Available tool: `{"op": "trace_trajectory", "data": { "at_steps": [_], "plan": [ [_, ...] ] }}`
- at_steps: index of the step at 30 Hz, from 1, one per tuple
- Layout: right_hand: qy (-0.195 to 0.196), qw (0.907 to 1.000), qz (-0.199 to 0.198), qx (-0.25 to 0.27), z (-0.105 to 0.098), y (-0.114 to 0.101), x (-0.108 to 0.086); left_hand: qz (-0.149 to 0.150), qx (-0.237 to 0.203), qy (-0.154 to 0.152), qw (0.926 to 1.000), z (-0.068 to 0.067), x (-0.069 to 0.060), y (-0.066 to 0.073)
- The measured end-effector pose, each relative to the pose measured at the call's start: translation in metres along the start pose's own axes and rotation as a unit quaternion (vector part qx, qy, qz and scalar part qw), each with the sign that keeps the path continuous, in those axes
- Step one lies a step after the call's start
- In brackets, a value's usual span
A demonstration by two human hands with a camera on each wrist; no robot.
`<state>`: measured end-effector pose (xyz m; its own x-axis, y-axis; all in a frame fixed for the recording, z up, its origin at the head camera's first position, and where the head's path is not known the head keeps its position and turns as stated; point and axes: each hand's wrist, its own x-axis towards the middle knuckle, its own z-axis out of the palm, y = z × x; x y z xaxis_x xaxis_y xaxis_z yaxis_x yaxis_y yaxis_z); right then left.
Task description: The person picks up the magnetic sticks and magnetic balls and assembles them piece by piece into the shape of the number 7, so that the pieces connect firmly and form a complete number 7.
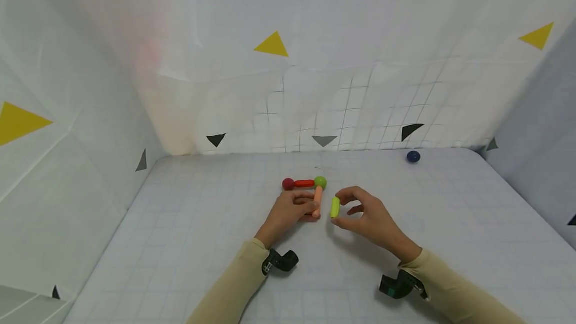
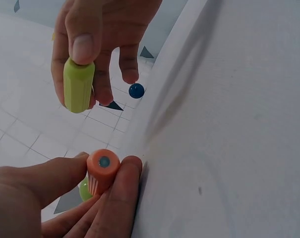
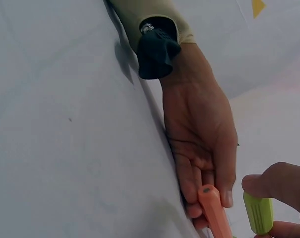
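Note:
My left hand point(image 1: 290, 210) pinches an orange magnetic rod point(image 1: 317, 200) between thumb and fingers. In the left wrist view, a round metallic end shows on the near tip of that orange rod point(image 2: 103, 166). At the rod's far end sits a green ball point(image 1: 320, 182), joined by a red rod point(image 1: 304, 183) to a dark pink ball point(image 1: 288, 184). To the right, my right hand point(image 1: 371, 219) holds a yellow-green rod point(image 1: 335, 207) by its two ends, apart from the orange one. The right wrist view shows both the orange rod point(image 3: 215, 210) and the yellow-green rod point(image 3: 259, 214).
A dark blue ball point(image 1: 413, 157) lies at the back right of the white table point(image 1: 180, 264). White sheets with yellow and dark triangles, such as this yellow triangle point(image 1: 272, 44), stand at the back and sides. Each wrist wears a black camera point(image 1: 281, 261).

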<state>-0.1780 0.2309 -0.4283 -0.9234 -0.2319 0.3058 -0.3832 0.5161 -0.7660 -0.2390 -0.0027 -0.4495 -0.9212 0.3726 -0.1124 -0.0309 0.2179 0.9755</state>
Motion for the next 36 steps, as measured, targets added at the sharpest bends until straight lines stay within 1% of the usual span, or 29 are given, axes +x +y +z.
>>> {"op": "trace_trajectory", "data": {
  "at_steps": [1, 3, 7, 9, 15, 18, 22, 30, 36],
  "plan": [
    [-0.002, 1.0, -0.003, 0.003, 0.002, 0.0, -0.001, -0.002, -0.011, -0.003, 0.9999, 0.0, 0.0, 0.0],
    [-0.008, 0.9999, -0.011, 0.009, 0.006, -0.001, -0.002, -0.004, -0.02, -0.008, 0.9998, 0.0, 0.001, 0.0],
    [-0.018, 0.9994, -0.027, 0.015, 0.014, -0.001, -0.003, 0.009, 0.009, -0.006, 0.9999, -0.001, 0.0, 0.0],
    [-0.023, 0.9992, -0.027, 0.017, 0.017, -0.002, -0.004, 0.016, 0.028, -0.003, 0.9995, -0.002, 0.0, -0.001],
    [-0.041, 0.9986, -0.021, 0.027, 0.025, -0.005, -0.007, 0.025, 0.032, -0.005, 0.9992, -0.003, -0.001, -0.002],
    [-0.056, 0.998, -0.016, 0.025, 0.028, -0.007, -0.008, 0.024, 0.024, -0.007, 0.9994, -0.003, -0.002, -0.002],
    [-0.063, 0.9977, -0.016, 0.02, 0.031, -0.008, -0.009, 0.017, 0.011, -0.01, 0.9997, -0.002, -0.002, -0.002],
    [-0.065, 0.9968, -0.04, 0.023, 0.036, -0.006, -0.009, 0.009, -0.011, -0.019, 0.9997, -0.003, -0.002, 0.0],
    [-0.058, 0.997, -0.05, 0.009, 0.04, -0.005, -0.008, 0.01, -0.019, -0.019, 0.9996, -0.002, -0.001, 0.001]
  ]
}}
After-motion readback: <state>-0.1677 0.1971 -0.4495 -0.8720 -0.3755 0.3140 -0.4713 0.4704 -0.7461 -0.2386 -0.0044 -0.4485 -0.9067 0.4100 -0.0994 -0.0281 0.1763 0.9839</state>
